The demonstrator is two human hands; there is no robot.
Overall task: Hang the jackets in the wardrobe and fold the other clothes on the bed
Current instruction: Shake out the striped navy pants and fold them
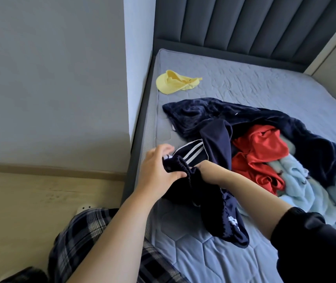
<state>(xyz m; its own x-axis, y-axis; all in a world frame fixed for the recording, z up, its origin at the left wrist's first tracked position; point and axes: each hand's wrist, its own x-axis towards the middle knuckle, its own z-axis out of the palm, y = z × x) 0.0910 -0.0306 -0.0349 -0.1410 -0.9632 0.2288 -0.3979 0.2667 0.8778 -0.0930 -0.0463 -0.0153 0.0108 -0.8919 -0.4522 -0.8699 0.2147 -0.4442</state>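
Note:
A navy garment with white side stripes (pixel 217 144) lies bunched at the near left edge of the bed (pixel 214 260). My left hand (pixel 159 170) grips its gathered elastic band from the left. My right hand (pixel 207 170) grips the same band from the right, its fingers buried in the fabric. Behind it sits a pile: a dark navy fleece garment (pixel 199 113), a red garment (pixel 261 148) and a light blue fluffy one (pixel 303 193). A yellow garment (pixel 175 82) lies alone near the headboard.
A grey wall (pixel 50 78) stands close on the left of the bed, with a strip of pale wooden floor (pixel 30 197) below it. The padded dark headboard (pixel 244 27) is at the back. My plaid trouser legs (pixel 77 237) are beside the bed frame.

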